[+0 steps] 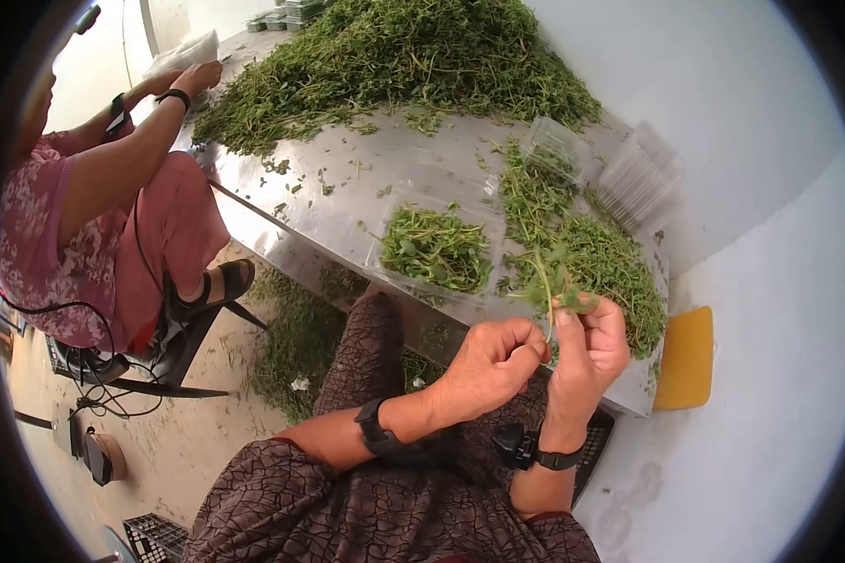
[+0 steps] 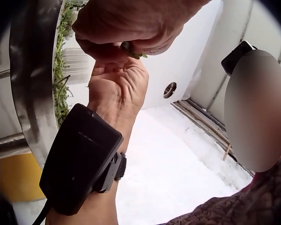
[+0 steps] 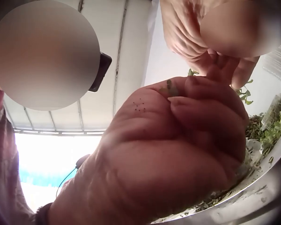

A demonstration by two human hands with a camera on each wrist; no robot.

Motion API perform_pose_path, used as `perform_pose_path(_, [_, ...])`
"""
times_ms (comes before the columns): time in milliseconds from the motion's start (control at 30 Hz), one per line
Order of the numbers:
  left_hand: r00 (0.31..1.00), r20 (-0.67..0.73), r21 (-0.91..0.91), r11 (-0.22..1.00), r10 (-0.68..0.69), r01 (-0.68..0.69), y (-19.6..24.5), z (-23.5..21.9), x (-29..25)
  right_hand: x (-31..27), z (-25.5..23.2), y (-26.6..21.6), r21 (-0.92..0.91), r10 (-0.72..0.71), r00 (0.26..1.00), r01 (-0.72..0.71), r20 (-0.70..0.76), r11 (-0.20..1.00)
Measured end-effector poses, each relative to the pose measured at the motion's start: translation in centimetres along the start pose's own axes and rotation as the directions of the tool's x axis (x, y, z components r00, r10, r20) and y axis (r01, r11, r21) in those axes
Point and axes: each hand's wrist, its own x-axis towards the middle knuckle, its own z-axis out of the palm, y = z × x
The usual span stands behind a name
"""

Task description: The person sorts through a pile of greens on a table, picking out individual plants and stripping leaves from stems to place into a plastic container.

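Both hands meet over the table's near edge around a thin green sprig (image 1: pixel 544 281) with leaves. My right hand (image 1: pixel 584 361) pinches it near the leaves between thumb and fingers. My left hand (image 1: pixel 491 368) has its fingers curled at the lower end of the stem; a bit of green shows between its fingers in the left wrist view. Left of the sprig stands a clear plastic tray (image 1: pixel 406 281) holding picked greens (image 1: pixel 437 249). Behind and right of my hands lies a loose pile of sprigs (image 1: pixel 615 272).
A large heap of greens (image 1: pixel 413 66) covers the back of the metal table (image 1: pixel 338 211). Stacked clear containers (image 1: pixel 640 178) stand by the wall at right. Another person (image 1: pixel 113 206) sits at left, hands at the table. Fallen greens (image 1: pixel 291 338) lie on the floor.
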Motion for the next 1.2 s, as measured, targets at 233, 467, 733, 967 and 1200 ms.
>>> perform_pose_path(233, [0.955,0.012,0.218,0.931,0.298,-0.293,0.0,-0.9,-0.2,-0.1,1.2,-0.5,0.08,0.051,0.998,-0.054,0.03,0.995])
perform_pose_path(467, [0.79,0.02,0.505,0.676,0.613,-0.537,1.6,-2.7,0.3,2.5,0.9,0.5,0.028,0.049,0.995,-0.047,-0.084,0.999])
perform_pose_path(733, [0.915,-0.106,0.366,0.871,0.39,-0.329,3.5,-5.6,-2.2,4.2,-0.8,1.2,-0.456,-0.034,0.992,-0.024,-0.119,0.889])
perform_pose_path(967, [0.946,-0.098,0.349,0.901,0.31,-0.259,2.8,-6.7,-4.3,0.8,-3.6,1.8,-0.61,-0.25,0.942,0.335,0.223,0.718])
perform_pose_path(1200, [0.952,-0.008,0.401,0.873,0.306,-0.277,2.4,-6.7,-5.3,-1.4,-6.7,0.9,-0.746,-0.09,0.959,0.266,0.268,0.61])
